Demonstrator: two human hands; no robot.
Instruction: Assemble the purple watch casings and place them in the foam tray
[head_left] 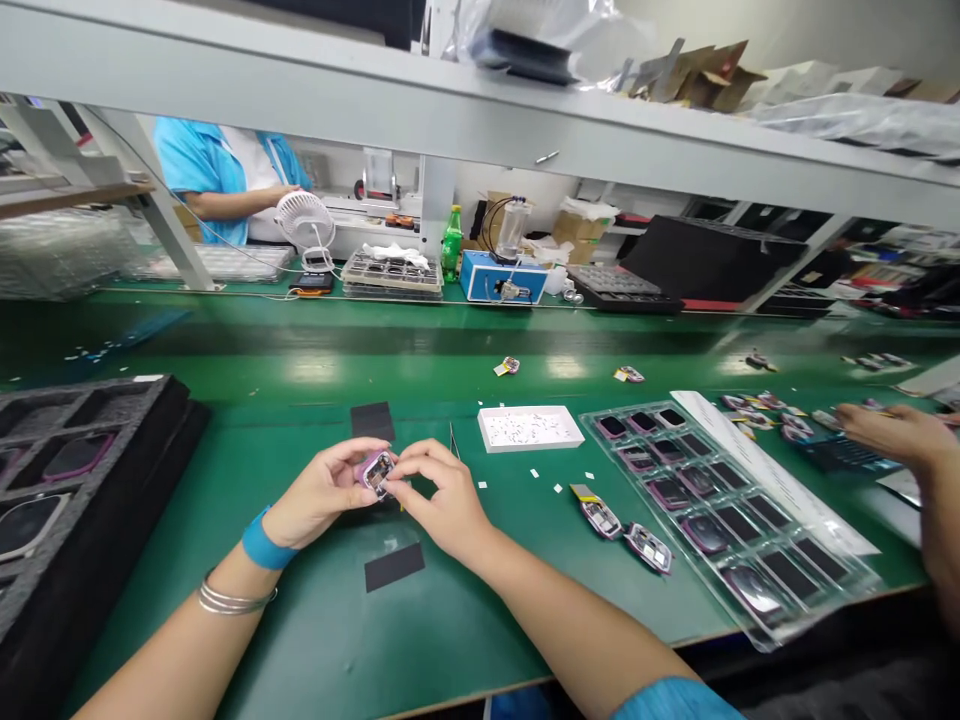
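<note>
My left hand (pixel 326 490) is closed around a small smartwatch case (pixel 376 470) with a purple rim, its open back showing the parts inside. At the case's right edge, my right hand (pixel 439 495) pinches with thumb and fingertips; whether a smaller piece is between them is hidden. Tweezers (pixel 453 440) lie just behind my right hand. A black pad (pixel 394 568) lies in front of my hands and another black pad (pixel 372 421) behind them. To the right, two open watch cases (pixel 649 548) rest on the green bench (pixel 315 630), one with a yellow-edged flap.
A white box (pixel 532 428) holds tiny white pieces, with several loose around it. A clear tray (pixel 712 500) of watch parts stands right, black foam trays (pixel 82 480) left. A co-worker's hand (pixel 896 435) reaches in at right. Across the bench, another person (pixel 232 180) works near a fan (pixel 306 222).
</note>
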